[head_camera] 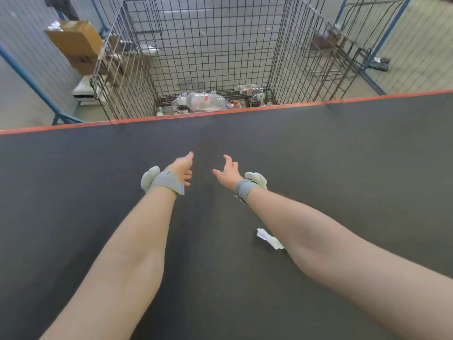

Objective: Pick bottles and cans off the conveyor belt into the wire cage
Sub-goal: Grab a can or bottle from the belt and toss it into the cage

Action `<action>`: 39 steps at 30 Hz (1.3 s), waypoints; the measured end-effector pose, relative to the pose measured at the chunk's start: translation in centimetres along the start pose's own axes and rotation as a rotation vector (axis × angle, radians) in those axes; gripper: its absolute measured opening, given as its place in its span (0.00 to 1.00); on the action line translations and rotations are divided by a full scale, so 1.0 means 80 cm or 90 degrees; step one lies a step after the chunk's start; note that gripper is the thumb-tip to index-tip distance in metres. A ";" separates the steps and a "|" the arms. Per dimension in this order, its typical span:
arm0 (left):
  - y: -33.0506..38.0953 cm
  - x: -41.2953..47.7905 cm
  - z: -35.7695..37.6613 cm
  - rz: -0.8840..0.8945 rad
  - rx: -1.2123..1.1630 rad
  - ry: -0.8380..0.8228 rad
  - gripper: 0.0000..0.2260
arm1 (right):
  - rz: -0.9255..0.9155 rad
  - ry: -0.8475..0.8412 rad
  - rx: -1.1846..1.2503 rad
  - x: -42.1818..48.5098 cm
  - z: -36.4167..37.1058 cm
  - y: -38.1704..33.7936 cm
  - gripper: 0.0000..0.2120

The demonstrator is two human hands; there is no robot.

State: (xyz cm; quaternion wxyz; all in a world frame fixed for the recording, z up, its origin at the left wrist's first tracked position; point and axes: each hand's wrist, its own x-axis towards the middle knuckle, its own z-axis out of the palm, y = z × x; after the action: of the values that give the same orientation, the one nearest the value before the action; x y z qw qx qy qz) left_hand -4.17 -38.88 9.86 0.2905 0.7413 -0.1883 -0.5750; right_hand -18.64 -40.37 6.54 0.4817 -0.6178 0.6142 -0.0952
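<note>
Both my arms reach out over the dark conveyor belt (98,168). My left hand (183,168) and my right hand (228,171) hang above the belt's middle, a little apart, fingers relaxed, holding nothing. Beyond the belt's orange far edge stands the wire cage (208,45). A large clear plastic bottle (204,101) lies on its floor, with smaller bottles (255,93) beside it and a can (159,111) at the front left corner. No bottle or can shows on the belt.
A crumpled white scrap (269,239) lies on the belt under my right forearm. Cardboard boxes (76,42) stack left of the cage. Another wire frame (343,52) and blue fence rails (36,87) stand around it on the concrete floor.
</note>
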 end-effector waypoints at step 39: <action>-0.375 -0.230 -0.061 -0.055 0.287 0.128 0.32 | 0.003 -0.002 -0.407 -0.328 0.106 0.177 0.38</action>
State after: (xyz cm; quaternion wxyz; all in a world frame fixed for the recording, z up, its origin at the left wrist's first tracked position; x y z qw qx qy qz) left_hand -6.06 -3.77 4.92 0.1105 0.8483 -0.2501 -0.4535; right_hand -28.03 -10.87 4.48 0.2640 -0.7368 0.6136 0.1046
